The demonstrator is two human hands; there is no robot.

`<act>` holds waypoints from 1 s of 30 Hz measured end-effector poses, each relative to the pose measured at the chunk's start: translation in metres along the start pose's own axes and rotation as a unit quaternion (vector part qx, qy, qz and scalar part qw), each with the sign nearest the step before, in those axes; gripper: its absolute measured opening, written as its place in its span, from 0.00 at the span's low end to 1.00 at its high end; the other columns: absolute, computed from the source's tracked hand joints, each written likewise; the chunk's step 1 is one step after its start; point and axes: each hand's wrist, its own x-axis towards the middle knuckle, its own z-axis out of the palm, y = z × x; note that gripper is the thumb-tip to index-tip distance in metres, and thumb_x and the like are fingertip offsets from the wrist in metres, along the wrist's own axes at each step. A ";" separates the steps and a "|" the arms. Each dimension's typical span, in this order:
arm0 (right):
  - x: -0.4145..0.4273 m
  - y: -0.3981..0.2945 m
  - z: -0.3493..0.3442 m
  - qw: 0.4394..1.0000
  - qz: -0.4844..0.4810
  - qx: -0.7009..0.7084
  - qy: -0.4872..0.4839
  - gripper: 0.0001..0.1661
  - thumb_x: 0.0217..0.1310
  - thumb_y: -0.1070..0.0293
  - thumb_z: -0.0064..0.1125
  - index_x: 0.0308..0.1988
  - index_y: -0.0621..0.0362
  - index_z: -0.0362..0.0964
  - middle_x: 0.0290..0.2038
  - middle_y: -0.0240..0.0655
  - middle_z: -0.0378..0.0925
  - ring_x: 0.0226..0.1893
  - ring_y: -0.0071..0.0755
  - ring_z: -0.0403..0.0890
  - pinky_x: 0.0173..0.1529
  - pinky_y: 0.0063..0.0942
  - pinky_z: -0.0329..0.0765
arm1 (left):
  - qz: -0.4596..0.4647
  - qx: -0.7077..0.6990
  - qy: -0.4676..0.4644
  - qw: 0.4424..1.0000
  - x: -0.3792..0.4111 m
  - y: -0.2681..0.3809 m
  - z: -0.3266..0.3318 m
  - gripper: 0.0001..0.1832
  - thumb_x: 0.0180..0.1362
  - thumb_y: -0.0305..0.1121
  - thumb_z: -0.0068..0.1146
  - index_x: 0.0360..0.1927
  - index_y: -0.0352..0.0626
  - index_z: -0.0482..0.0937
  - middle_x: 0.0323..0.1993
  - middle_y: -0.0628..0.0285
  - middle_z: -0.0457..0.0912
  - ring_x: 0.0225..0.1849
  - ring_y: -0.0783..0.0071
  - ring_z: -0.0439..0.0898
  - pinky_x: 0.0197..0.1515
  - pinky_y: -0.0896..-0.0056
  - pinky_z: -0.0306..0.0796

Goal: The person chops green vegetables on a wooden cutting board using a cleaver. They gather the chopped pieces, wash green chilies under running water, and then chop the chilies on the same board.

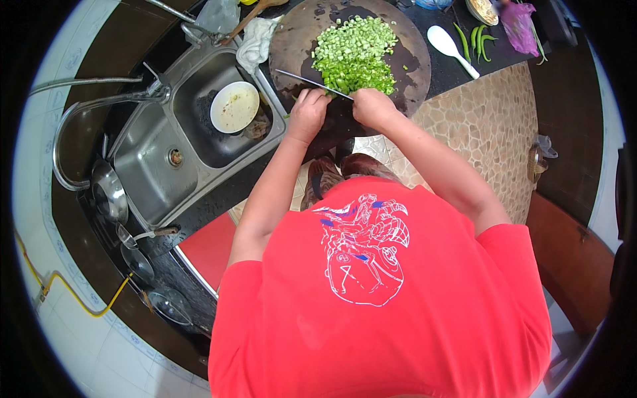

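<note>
My right hand (374, 109) is closed on the handle end of a knife (313, 83), whose thin blade points to the left over a round chopping board (415, 54). Close to the blade, my left hand (309, 112) rests at the board's near left edge with its fingers bent over some green pieces, mostly hidden. Just beyond the knife lies a heap of chopped green vegetable (356, 54), paler at the far side and darker green near the blade. A few loose bits are scattered on the board's wet surface.
Left of the board is a double steel sink (149, 184) with a white bowl (235, 107), beside a white cloth (256, 44) and faucet (159, 89). Rightward lie a white rice paddle (450, 47), green chilies (478, 42), a pink plastic bag (518, 27) and a bowl of food (483, 11).
</note>
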 end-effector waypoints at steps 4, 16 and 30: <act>0.000 -0.002 0.006 0.999 0.002 0.029 0.018 0.14 0.51 0.70 0.52 0.37 0.56 0.82 0.36 0.52 0.82 0.39 0.55 0.83 0.46 0.46 0.79 | 0.003 -0.003 0.005 1.000 -0.002 0.001 0.000 0.05 0.51 0.26 0.58 0.32 0.43 0.82 0.37 0.62 0.79 0.40 0.60 0.77 0.43 0.64 0.74; -0.008 0.015 0.000 1.000 -0.012 0.011 0.019 0.13 0.49 0.70 0.53 0.34 0.59 0.82 0.34 0.52 0.81 0.38 0.56 0.83 0.45 0.45 0.79 | 0.001 -0.022 0.020 1.000 0.003 -0.001 0.008 0.03 0.51 0.25 0.60 0.31 0.42 0.79 0.36 0.60 0.79 0.39 0.58 0.77 0.43 0.61 0.74; -0.007 0.003 -0.007 1.000 -0.014 0.005 0.000 0.13 0.48 0.72 0.54 0.35 0.61 0.81 0.35 0.52 0.82 0.39 0.56 0.83 0.46 0.46 0.79 | -0.002 -0.007 0.023 1.000 0.002 0.001 0.002 0.03 0.51 0.23 0.59 0.30 0.41 0.80 0.36 0.58 0.79 0.39 0.56 0.77 0.44 0.61 0.74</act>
